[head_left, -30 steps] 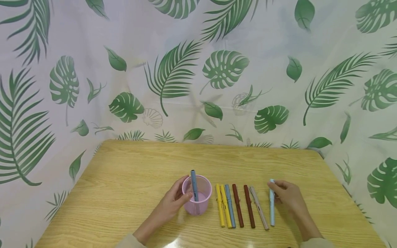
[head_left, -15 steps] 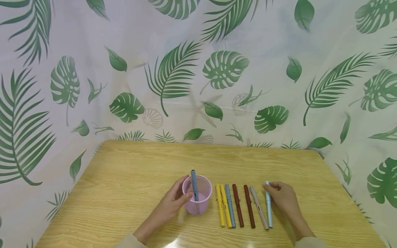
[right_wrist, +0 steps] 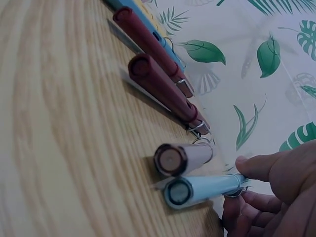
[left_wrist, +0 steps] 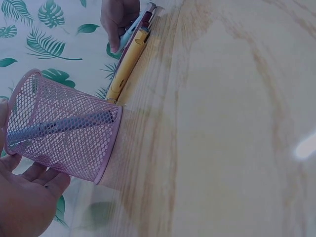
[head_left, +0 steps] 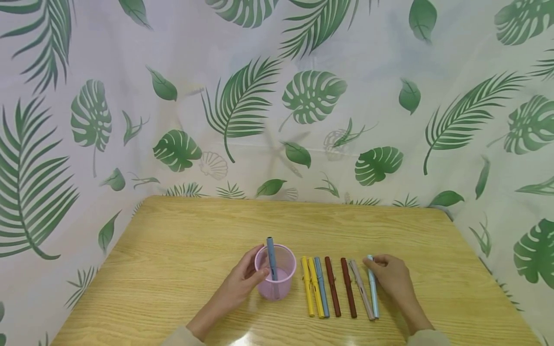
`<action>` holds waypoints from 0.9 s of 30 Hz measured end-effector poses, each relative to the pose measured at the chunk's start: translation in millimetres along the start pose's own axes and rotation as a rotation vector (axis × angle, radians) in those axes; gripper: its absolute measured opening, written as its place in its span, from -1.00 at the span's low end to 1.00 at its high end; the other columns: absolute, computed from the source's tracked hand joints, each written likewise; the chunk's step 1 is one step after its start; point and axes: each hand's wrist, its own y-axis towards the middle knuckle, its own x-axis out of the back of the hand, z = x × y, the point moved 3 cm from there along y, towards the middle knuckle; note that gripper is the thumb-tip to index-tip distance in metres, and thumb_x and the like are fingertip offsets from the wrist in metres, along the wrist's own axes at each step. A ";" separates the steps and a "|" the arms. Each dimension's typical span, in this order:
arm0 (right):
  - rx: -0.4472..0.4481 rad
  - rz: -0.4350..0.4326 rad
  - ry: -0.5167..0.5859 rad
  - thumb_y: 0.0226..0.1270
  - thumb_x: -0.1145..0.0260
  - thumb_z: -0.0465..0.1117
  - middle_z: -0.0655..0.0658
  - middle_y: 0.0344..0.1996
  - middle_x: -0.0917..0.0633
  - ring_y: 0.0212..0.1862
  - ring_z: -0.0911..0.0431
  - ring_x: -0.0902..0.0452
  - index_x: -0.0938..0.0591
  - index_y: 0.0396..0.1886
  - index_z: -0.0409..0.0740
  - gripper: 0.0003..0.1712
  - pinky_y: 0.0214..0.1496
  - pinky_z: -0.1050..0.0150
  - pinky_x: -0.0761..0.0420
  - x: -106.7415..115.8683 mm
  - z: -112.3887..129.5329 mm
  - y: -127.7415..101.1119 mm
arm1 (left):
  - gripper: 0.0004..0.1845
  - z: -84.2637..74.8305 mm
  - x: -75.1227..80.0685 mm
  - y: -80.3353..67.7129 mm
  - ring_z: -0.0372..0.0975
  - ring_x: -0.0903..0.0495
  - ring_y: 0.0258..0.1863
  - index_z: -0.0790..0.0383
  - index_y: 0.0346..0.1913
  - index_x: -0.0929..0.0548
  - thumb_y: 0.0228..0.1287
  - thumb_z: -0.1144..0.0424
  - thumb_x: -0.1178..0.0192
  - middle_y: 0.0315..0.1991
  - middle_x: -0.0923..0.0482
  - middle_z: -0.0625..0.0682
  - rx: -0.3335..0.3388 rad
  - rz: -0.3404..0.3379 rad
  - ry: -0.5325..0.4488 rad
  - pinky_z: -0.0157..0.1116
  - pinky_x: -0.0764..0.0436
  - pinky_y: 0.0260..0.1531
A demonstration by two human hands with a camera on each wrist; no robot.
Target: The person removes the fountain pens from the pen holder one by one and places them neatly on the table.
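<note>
Light-blue pen (head_left: 372, 288) pinched in right hand (head_left: 389, 278).

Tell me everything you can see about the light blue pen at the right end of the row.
The light blue pen is a slim, capped, plastic-looking pen with a round end cap and a metal clip near its far end. It lies flat on the wooden table, last on the right in the row, close beside the beige pen; whether they touch is unclear. The right hand pinches its far end with thumb and fingers.
</note>
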 end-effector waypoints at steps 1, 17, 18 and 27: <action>0.004 0.000 -0.003 0.53 -0.31 0.00 -0.23 -0.27 -0.71 -0.31 0.03 -0.54 -0.56 0.14 -0.60 -0.35 -0.42 0.34 -0.52 -0.5 -0.3 -0.1 | -0.29 0.0 0.0 0.0 0.20 -0.26 0.49 0.32 0.62 -0.08 0.61 0.19 -0.13 0.55 -0.15 0.37 0.000 -0.001 0.001 0.04 -0.31 0.48; 0.047 -0.022 -0.114 0.52 -0.32 -0.04 -0.49 -0.09 -0.73 -0.21 -0.14 -0.71 -0.62 0.03 -0.60 -0.43 -0.23 0.00 -0.77 -1.7 -0.5 -1.3 | -0.28 -0.8 -0.1 -0.3 0.20 -0.23 0.51 0.31 0.63 -0.08 0.61 0.18 -0.12 0.56 -0.13 0.36 0.001 0.006 0.005 0.06 -0.29 0.49; 0.050 -0.021 -0.123 0.52 -0.31 -0.04 -0.51 -0.07 -0.72 -0.20 -0.17 -0.72 -0.62 0.03 -0.60 -0.43 -0.24 -0.02 -0.78 -1.7 -0.6 -1.7 | -0.28 -0.9 0.0 -0.4 0.20 -0.23 0.51 0.31 0.63 -0.07 0.61 0.18 -0.12 0.56 -0.13 0.36 0.001 0.007 0.005 0.06 -0.29 0.49; 0.050 -0.034 -0.137 0.55 -0.27 -0.01 -0.53 -0.04 -0.70 -0.05 -0.37 -0.69 -0.62 0.05 -0.58 -0.41 -0.16 -0.14 -0.78 -1.8 -1.0 -3.1 | -0.28 -1.5 0.3 -0.4 0.20 -0.23 0.51 0.31 0.63 -0.07 0.61 0.19 -0.12 0.57 -0.12 0.35 0.002 0.005 0.001 0.06 -0.29 0.49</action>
